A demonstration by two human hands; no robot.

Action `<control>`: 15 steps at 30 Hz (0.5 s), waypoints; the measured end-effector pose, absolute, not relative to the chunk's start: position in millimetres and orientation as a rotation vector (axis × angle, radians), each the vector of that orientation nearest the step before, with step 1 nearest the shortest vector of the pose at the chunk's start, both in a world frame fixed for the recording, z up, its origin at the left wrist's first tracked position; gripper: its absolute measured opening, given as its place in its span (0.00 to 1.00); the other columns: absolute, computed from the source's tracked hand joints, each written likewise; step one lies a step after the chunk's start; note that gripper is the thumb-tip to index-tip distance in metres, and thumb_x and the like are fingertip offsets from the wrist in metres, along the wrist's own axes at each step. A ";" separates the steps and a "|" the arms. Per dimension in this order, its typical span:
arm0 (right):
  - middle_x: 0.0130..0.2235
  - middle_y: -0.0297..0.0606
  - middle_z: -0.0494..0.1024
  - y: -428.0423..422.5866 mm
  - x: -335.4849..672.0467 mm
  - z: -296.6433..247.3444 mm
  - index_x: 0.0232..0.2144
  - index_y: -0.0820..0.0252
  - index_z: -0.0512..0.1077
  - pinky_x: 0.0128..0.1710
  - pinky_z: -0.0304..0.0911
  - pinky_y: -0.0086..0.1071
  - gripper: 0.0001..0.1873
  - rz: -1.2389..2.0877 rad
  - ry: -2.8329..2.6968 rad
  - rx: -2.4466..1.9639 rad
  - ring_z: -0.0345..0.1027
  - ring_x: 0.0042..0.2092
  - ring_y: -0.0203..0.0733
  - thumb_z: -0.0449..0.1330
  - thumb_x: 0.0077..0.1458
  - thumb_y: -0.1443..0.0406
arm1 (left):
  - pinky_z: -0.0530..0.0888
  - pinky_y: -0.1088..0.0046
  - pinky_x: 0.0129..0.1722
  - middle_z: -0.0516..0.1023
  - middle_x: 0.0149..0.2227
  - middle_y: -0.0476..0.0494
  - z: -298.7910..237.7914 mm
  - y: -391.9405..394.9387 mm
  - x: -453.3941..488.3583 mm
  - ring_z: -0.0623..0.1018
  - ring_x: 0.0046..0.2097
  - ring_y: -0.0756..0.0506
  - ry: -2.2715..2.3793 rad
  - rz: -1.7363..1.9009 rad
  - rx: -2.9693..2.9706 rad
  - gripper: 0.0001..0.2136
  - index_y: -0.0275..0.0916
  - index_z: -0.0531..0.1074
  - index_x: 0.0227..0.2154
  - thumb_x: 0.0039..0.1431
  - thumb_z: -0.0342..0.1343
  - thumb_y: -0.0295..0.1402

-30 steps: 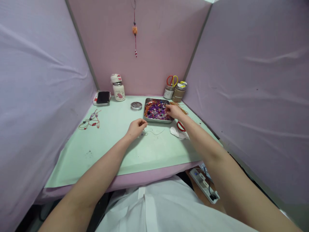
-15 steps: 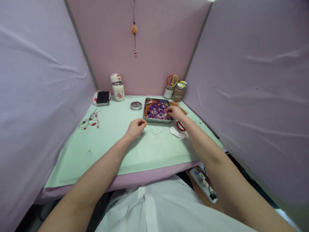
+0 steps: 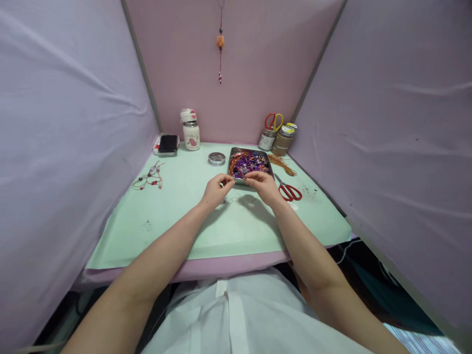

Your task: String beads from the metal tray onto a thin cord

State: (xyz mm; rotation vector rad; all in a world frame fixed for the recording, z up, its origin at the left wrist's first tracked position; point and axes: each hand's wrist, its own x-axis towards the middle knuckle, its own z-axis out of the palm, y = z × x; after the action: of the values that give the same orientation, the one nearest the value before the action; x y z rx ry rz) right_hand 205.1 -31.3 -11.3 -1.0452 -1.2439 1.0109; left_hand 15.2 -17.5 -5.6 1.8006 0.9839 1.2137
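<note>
My left hand and right hand have fingertips pinched together, on what I can't tell; cord lies nearer me than them, beads just beyond. Steady, close pinches should serve best.

The left hand and the right hand face each other, near but apart, fingertips aimed inward. The left thumb and index finger meet in a pinch — a small gap shows behind their tips. The right hand makes a similar pinch, knuckles up, its wrist bent slightly toward the left. Behind the hands, the bare left forearm and right forearm slant outward — elbows gently bent.
</note>
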 end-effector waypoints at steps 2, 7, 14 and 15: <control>0.31 0.34 0.79 -33.8 196.0 -20.7 0.29 0.56 0.77 0.35 0.63 0.33 0.13 1.055 -1.188 -1.031 0.69 0.34 0.37 0.70 0.39 0.58 | 0.69 0.71 0.37 0.75 0.34 0.46 -4.2 -18.1 14.9 0.72 0.36 0.48 0.976 1.227 1.861 0.07 0.39 0.73 0.28 0.53 0.55 0.36; 0.31 0.33 0.77 -36.8 190.1 -32.4 0.29 0.55 0.77 0.31 0.60 0.30 0.14 1.100 -1.131 -1.061 0.66 0.32 0.35 0.71 0.37 0.58 | 0.70 0.68 0.43 0.78 0.36 0.45 -7.1 -18.4 16.9 0.75 0.40 0.46 0.938 1.204 1.839 0.06 0.39 0.74 0.29 0.53 0.55 0.34; 0.30 0.32 0.76 -37.6 190.2 -36.6 0.29 0.56 0.76 0.30 0.59 0.29 0.14 1.124 -1.137 -1.064 0.63 0.30 0.33 0.71 0.38 0.57 | 0.73 0.69 0.38 0.78 0.30 0.45 -17.0 -15.4 21.6 0.75 0.33 0.48 0.910 1.153 1.694 0.07 0.37 0.74 0.29 0.52 0.57 0.35; 0.30 0.32 0.76 -37.9 190.0 -36.5 0.29 0.56 0.76 0.30 0.59 0.29 0.15 1.128 -1.135 -1.062 0.63 0.29 0.32 0.71 0.37 0.57 | 0.73 0.69 0.38 0.78 0.30 0.45 -17.0 -15.6 21.7 0.75 0.33 0.48 0.911 1.149 1.691 0.07 0.37 0.74 0.29 0.52 0.57 0.36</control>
State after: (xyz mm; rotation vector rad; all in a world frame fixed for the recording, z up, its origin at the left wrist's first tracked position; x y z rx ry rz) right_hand 190.0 -37.9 -36.5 -1.0618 -1.1348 1.1282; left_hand 21.7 -15.6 -17.0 1.6910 0.9107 1.1491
